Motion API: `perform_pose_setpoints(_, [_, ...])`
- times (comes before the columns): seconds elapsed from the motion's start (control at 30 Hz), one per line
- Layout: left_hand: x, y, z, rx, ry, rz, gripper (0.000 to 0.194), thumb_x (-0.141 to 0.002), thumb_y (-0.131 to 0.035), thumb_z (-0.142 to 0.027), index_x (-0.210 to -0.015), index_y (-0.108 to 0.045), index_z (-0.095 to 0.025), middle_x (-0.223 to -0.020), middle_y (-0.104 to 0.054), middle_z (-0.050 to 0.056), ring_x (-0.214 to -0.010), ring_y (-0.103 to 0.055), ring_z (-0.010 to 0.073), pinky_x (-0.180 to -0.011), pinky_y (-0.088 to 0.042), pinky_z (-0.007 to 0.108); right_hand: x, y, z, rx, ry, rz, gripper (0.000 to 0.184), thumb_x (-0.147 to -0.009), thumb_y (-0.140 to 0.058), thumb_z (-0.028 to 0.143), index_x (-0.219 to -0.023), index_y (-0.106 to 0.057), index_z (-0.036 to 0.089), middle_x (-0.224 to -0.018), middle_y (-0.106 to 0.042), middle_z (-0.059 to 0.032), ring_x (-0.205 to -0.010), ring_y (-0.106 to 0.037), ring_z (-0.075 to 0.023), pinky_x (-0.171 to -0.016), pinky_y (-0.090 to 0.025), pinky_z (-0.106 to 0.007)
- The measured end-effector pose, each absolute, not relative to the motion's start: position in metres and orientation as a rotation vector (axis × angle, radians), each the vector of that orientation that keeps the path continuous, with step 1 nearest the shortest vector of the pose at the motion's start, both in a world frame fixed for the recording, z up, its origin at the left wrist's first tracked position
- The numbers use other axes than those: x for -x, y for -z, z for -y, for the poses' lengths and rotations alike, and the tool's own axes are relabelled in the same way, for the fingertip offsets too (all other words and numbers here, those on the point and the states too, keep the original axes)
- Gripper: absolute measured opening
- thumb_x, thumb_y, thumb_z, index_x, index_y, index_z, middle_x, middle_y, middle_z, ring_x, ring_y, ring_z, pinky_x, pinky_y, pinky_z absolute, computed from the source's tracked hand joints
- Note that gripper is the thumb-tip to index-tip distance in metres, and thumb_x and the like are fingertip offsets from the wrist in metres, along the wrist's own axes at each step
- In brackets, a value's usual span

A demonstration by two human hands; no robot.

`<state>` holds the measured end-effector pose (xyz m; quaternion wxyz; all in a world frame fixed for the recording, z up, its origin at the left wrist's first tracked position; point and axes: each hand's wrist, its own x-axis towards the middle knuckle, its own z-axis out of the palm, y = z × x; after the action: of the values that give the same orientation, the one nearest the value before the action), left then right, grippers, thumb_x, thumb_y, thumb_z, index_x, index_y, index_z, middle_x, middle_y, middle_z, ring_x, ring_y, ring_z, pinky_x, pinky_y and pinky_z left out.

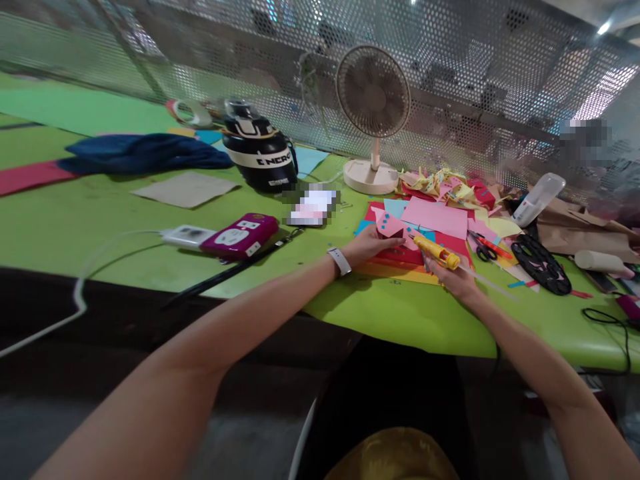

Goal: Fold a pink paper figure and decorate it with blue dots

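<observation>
My left hand (pixel 369 245), with a pale watch on the wrist, is closed on a cut piece of pink paper (pixel 389 223) dotted with small blue squares. My right hand (pixel 457 277) grips a yellow glue gun (pixel 436 252); a clear glue stick (pixel 487 280) trails out of its back end. The gun's tip points left and lies close to the pink paper. Beneath both hands is a stack of coloured sheets, with a red sheet (pixel 407 257) and a plain pink sheet (pixel 435 217) showing. My right fingers are partly hidden behind the gun.
Behind the sheets stand a white fan (pixel 373 177) and a heap of paper scraps (pixel 445 187). Scissors (pixel 486 252) and a black slotted disc (pixel 540 263) lie right. Leftward are a phone (pixel 314 205), a purple power strip (pixel 243 237) and a black jug (pixel 263 157).
</observation>
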<state>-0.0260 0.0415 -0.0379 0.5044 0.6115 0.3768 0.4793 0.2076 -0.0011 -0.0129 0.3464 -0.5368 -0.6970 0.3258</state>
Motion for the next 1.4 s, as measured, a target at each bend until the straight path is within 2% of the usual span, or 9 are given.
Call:
perform_pose_setpoints(0.13, [0.0253,0.035,-0.0398,-1.44,-1.16,-0.948,0.031,-0.073,-0.079,-0.036,-0.094,-0.071,-0.014,-0.098,-0.076,0.009,-0.083,-0.069,0.0177,-0.078,-0.055,0.031,-0.2073,0.0121,0.0029,1.405,-0.863,1.783,0.026,-0.077,-0.063,0.044,-0.069,-0.059,0.019,-0.055,-0.051,0.0013,-0.049,-0.045,-0.0118,-0.043,-0.036,-0.025])
perform_pose_setpoints(0.27, [0.025,0.0336,-0.0386,-1.437,-1.148,-0.977,0.036,-0.072,-0.081,-0.039,-0.095,-0.072,-0.013,-0.096,-0.077,0.01,-0.083,-0.07,0.0199,-0.076,-0.055,0.032,-0.2067,0.0097,0.0056,1.411,-0.884,1.776,0.026,-0.078,-0.063,0.043,-0.07,-0.058,0.019,-0.054,-0.051,0.0017,-0.049,-0.044,-0.0113,-0.044,-0.035,-0.025])
perform_pose_setpoints(0.4, [0.0246,0.0325,-0.0374,-1.443,-1.142,-0.999,0.033,-0.072,-0.08,-0.038,-0.092,-0.072,-0.013,-0.096,-0.077,0.01,-0.084,-0.07,0.0204,-0.075,-0.055,0.031,-0.2073,0.01,0.0048,1.416,-0.888,1.772,0.024,-0.077,-0.064,0.042,-0.071,-0.058,0.019,-0.054,-0.051,0.0018,-0.051,-0.044,-0.0121,-0.045,-0.035,-0.025])
perform_pose_setpoints(0.6, [0.0245,0.0339,-0.0384,-1.436,-1.152,-0.968,0.033,-0.074,-0.078,-0.036,-0.096,-0.071,-0.013,-0.101,-0.076,0.012,-0.086,-0.07,0.0197,-0.081,-0.055,0.033,-0.2069,0.0081,0.0057,1.403,-0.875,1.795,0.023,-0.076,-0.063,0.042,-0.073,-0.061,0.019,-0.059,-0.054,0.0006,-0.053,-0.046,-0.0129,-0.047,-0.036,-0.026])
perform_pose_setpoints(0.83, [0.0248,0.0345,-0.0381,-1.456,-1.153,-0.983,0.033,-0.073,-0.078,-0.038,-0.094,-0.072,-0.014,-0.1,-0.076,0.011,-0.088,-0.07,0.0207,-0.079,-0.055,0.033,-0.2061,0.0083,0.0053,1.399,-0.835,1.806,0.025,-0.076,-0.061,0.042,-0.072,-0.063,0.018,-0.062,-0.056,-0.0014,-0.056,-0.047,-0.0141,-0.05,-0.036,-0.028])
perform_pose_setpoints(0.97, [0.0248,0.0339,-0.0375,-1.444,-1.177,-0.951,0.032,-0.072,-0.079,-0.038,-0.093,-0.072,-0.014,-0.098,-0.077,0.011,-0.085,-0.07,0.0198,-0.081,-0.056,0.034,-0.2072,0.009,0.005,1.372,-0.84,1.819,0.02,-0.077,-0.062,0.038,-0.074,-0.064,0.018,-0.066,-0.058,-0.0023,-0.059,-0.049,-0.0152,-0.052,-0.038,-0.029])
perform_pose_setpoints(1.17, [0.0247,0.0322,-0.0367,-1.444,-1.158,-0.961,0.031,-0.073,-0.08,-0.038,-0.091,-0.073,-0.015,-0.099,-0.077,0.011,-0.087,-0.07,0.0206,-0.08,-0.056,0.033,-0.2064,0.0069,0.0063,1.4,-0.841,1.814,0.018,-0.078,-0.062,0.037,-0.073,-0.062,0.02,-0.065,-0.059,-0.0028,-0.057,-0.048,-0.0154,-0.05,-0.037,-0.029])
perform_pose_setpoints(1.4, [0.0245,0.0331,-0.0365,-1.424,-1.178,-0.927,0.038,-0.071,-0.081,-0.04,-0.094,-0.071,-0.011,-0.099,-0.076,0.012,-0.084,-0.07,0.0194,-0.083,-0.056,0.034,-0.2075,0.0092,0.0052,1.385,-0.856,1.814,0.02,-0.077,-0.062,0.039,-0.075,-0.062,0.019,-0.068,-0.06,-0.0035,-0.058,-0.049,-0.0153,-0.052,-0.038,-0.029])
